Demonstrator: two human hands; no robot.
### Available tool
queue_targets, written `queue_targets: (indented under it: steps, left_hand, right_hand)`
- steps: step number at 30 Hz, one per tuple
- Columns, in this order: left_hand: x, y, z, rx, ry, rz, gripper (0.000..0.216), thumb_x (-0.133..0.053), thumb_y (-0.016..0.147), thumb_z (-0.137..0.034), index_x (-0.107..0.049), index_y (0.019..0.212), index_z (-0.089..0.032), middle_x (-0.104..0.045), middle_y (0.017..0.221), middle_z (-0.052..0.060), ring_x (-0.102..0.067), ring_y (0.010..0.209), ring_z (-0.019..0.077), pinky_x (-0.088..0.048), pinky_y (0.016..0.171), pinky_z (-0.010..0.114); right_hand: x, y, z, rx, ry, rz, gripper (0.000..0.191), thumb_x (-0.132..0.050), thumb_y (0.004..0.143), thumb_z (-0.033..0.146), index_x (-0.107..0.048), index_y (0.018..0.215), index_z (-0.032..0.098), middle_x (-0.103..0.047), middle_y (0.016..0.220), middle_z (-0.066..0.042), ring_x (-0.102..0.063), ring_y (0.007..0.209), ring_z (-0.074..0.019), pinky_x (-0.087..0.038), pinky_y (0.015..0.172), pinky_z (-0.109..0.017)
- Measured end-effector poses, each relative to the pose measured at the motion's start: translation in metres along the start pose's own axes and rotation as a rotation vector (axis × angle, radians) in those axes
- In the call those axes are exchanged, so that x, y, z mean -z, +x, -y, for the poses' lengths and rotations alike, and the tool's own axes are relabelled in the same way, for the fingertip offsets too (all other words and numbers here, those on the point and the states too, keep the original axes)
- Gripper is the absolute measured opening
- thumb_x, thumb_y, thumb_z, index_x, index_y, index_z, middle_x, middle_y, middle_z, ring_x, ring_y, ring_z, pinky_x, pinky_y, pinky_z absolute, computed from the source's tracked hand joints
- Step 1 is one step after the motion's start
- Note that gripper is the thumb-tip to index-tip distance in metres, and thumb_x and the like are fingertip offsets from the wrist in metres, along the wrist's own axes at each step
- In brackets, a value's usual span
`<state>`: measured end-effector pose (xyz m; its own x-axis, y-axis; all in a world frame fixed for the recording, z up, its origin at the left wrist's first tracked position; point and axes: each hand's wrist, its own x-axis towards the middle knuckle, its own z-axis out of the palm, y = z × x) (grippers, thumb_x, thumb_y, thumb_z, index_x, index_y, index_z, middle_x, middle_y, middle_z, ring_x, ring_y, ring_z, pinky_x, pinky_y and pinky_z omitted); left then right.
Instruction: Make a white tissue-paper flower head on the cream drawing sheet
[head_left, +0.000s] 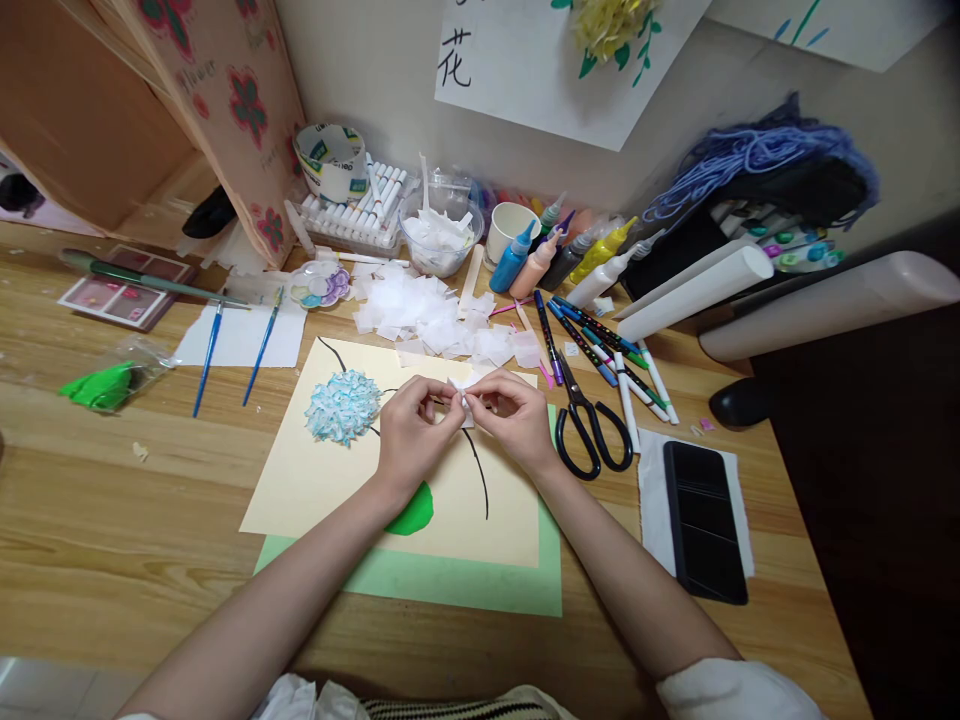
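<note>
My left hand (pixel 421 425) and my right hand (pixel 516 415) meet over the upper right of a cream paper sheet (pixel 300 500). Between their pinched fingertips is a small white paper piece (pixel 466 412), partly covered by the fingers. On the sheet, left of my left hand, sits a ruffled blue-and-white paper flower (pixel 343 407). Dark curved lines run across the sheet, and a green shape (pixel 412 510) shows partly below my left wrist. Light green paper (pixel 465 590) lies underneath. Just beyond my fingers spreads a pile of white paper pieces (pixel 424 310).
Black-handled scissors (pixel 594 435) lie right of my right hand, near several markers (pixel 626 390). Paint bottles (pixel 514 258), a paper cup (pixel 511 225) and a clear bowl (pixel 437 240) stand behind. Brushes (pixel 212 350) lie left; a black palette-like case (pixel 705 520) lies right.
</note>
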<state>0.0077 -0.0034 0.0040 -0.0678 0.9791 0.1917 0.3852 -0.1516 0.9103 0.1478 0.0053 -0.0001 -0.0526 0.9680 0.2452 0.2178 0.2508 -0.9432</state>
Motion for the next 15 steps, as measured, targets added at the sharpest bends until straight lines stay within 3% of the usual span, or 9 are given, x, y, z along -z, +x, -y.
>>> queue_targets:
  steps: [10,15]
  left_hand:
    - [-0.0001,-0.0002,-0.0012,-0.017,-0.015,0.025,0.009,-0.065,0.074,-0.022,-0.063,0.081,-0.018,-0.064,0.077,0.001,-0.048,0.055,0.0077,-0.041,0.053,0.021]
    - [0.0004,-0.0012,-0.0007,-0.053,-0.029,0.059,0.007,-0.063,0.076,-0.022,-0.066,0.082,-0.019,-0.063,0.074,0.001,-0.052,0.057,0.0087,-0.042,0.053,0.022]
  right_hand:
    - [0.0006,0.0010,0.0031,-0.036,-0.041,-0.036,0.006,-0.063,0.074,0.014,-0.064,0.071,0.018,-0.056,0.068,0.000,-0.049,0.060,-0.0118,-0.038,0.053,-0.026]
    - [0.0007,0.0010,0.0030,-0.055,-0.015,-0.015,0.005,-0.064,0.074,0.016,-0.062,0.071,0.018,-0.056,0.069,0.000,-0.051,0.063,-0.0124,-0.039,0.054,-0.026]
